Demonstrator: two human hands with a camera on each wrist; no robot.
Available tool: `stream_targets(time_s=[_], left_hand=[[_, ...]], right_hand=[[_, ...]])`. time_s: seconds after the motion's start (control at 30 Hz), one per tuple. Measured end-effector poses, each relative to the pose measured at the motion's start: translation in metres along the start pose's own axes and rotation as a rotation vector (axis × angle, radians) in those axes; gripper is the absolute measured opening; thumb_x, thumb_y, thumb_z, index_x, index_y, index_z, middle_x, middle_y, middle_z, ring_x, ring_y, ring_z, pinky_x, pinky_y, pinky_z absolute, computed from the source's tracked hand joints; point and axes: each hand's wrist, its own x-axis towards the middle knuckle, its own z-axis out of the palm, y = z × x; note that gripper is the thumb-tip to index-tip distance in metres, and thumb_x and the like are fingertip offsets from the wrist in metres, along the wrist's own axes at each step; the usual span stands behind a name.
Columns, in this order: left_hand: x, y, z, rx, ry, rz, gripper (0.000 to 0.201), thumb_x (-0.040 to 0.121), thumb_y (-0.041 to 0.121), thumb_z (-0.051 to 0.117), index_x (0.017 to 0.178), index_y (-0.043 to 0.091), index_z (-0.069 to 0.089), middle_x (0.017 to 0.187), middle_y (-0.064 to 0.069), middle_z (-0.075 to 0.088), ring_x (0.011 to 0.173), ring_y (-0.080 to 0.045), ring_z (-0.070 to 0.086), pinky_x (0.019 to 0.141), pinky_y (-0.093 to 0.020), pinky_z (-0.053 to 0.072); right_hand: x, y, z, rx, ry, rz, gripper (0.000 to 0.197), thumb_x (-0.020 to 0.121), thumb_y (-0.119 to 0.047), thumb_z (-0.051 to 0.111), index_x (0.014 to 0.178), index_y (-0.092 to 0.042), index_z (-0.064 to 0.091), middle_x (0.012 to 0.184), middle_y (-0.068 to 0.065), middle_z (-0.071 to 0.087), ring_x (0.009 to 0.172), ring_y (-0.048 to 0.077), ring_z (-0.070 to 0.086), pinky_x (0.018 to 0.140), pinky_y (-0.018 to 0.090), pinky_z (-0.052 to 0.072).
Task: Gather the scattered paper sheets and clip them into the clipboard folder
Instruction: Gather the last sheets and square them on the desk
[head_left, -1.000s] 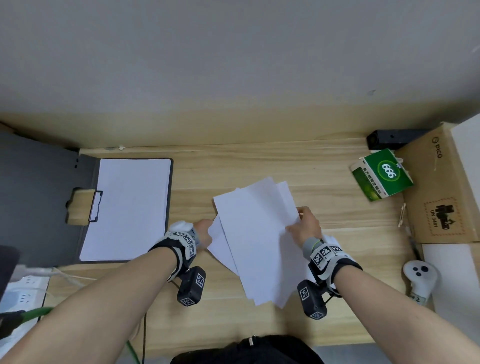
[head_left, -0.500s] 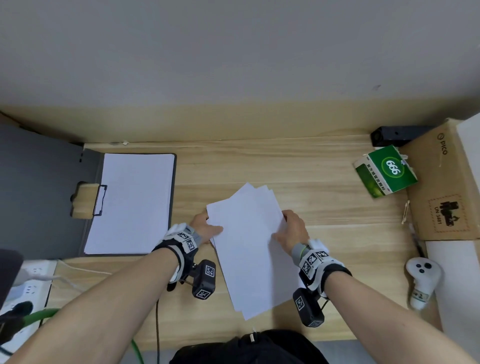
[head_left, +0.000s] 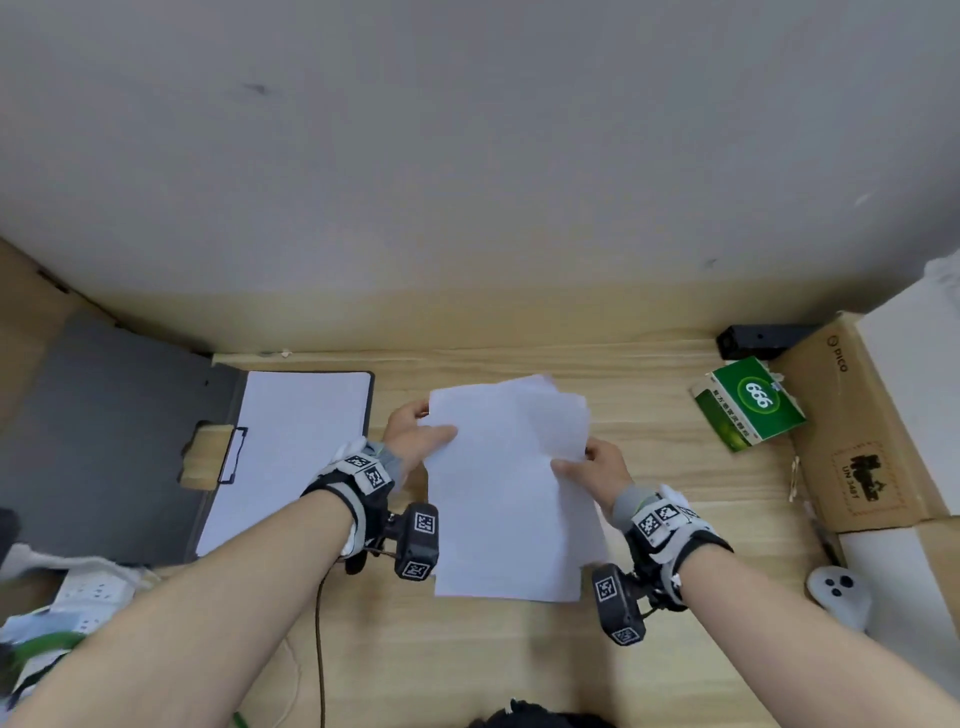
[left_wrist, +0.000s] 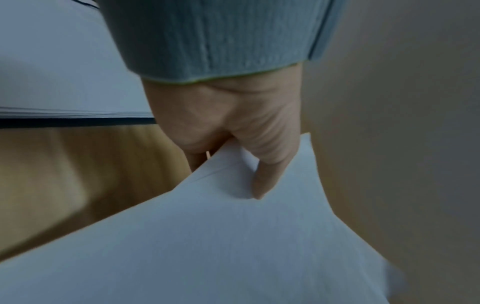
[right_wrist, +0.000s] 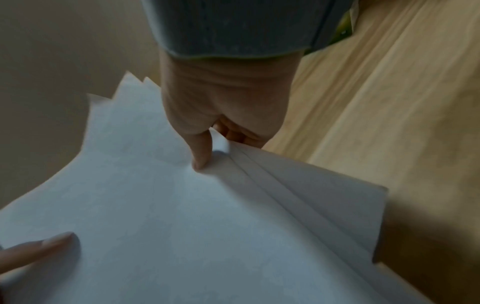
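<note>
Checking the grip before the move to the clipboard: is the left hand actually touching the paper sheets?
Touching. The left wrist view shows the left hand with its thumb pressed on top of the paper sheets.

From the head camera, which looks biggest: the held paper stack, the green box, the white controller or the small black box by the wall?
1. paper stack, though raised nearer the camera.
2. green box.
3. white controller and black box: look alike, unranked.

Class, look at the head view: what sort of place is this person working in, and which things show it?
Probably an office or home desk: a wooden desk against a plain wall, an open clipboard folder with paper, and cardboard boxes beside it.
</note>
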Motion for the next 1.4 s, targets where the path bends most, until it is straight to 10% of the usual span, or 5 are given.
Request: stream_targets(time_s=[0.37, 0.57, 0.97, 1.07, 1.4], left_hand=[[-0.02, 0.07, -0.015, -0.213, -0.083, 0.127, 0.055, 0.063, 0.023, 0.087, 0.113, 0.011, 0.066, 0.104, -0.006, 0.075, 0.094, -0.026, 0.073, 0.088, -0.047, 0.056], [-0.035, 0.039, -0.006, -0.207, -0.036, 0.145, 0.033, 0.068, 0.006, 0.084, 0.099, 0.01, 0.072, 0.099, -0.007, 0.075, 0.095, -0.024, 0.07, 0.083, -0.031, 0.054], [-0.04, 0.03, -0.004, -0.12, 0.02, 0.184, 0.033, 0.068, 0.002, 0.08, 0.098, 0.014, 0.073, 0.104, -0.007, 0.074, 0.099, -0.023, 0.07, 0.09, -0.034, 0.055], [-0.041, 0.016, -0.002, 0.012, 0.04, 0.143, 0.034, 0.073, -0.005, 0.074, 0.106, 0.003, 0.07, 0.1, -0.007, 0.07, 0.093, -0.021, 0.065, 0.07, -0.012, 0.053], [-0.045, -0.048, -0.038, -0.007, 0.148, -0.098, 0.015, 0.091, 0.009, 0.063, 0.104, 0.003, 0.065, 0.09, -0.01, 0.063, 0.081, -0.02, 0.063, 0.069, -0.025, 0.061]], right_hand=[[-0.021, -0.115, -0.002, 0.346, -0.045, -0.206, 0.033, 0.08, 0.004, 0.07, 0.112, -0.003, 0.068, 0.109, 0.011, 0.075, 0.096, 0.028, 0.071, 0.087, 0.04, 0.056], [-0.038, -0.074, 0.011, 0.287, -0.035, -0.151, 0.054, 0.051, -0.014, 0.085, 0.103, -0.011, 0.072, 0.104, 0.009, 0.076, 0.098, 0.028, 0.069, 0.088, 0.042, 0.055], [-0.043, -0.072, 0.017, 0.255, -0.058, -0.174, 0.028, 0.073, 0.0, 0.078, 0.096, -0.013, 0.071, 0.094, 0.004, 0.075, 0.084, 0.018, 0.07, 0.072, 0.031, 0.053], [-0.034, -0.052, 0.021, 0.19, -0.058, -0.133, 0.03, 0.075, 0.002, 0.076, 0.099, -0.013, 0.071, 0.098, 0.005, 0.075, 0.09, 0.021, 0.068, 0.075, 0.033, 0.053], [-0.011, -0.01, 0.063, 0.132, -0.139, 0.013, 0.029, 0.08, -0.017, 0.08, 0.104, -0.004, 0.071, 0.095, 0.011, 0.077, 0.078, 0.025, 0.074, 0.063, 0.031, 0.058]])
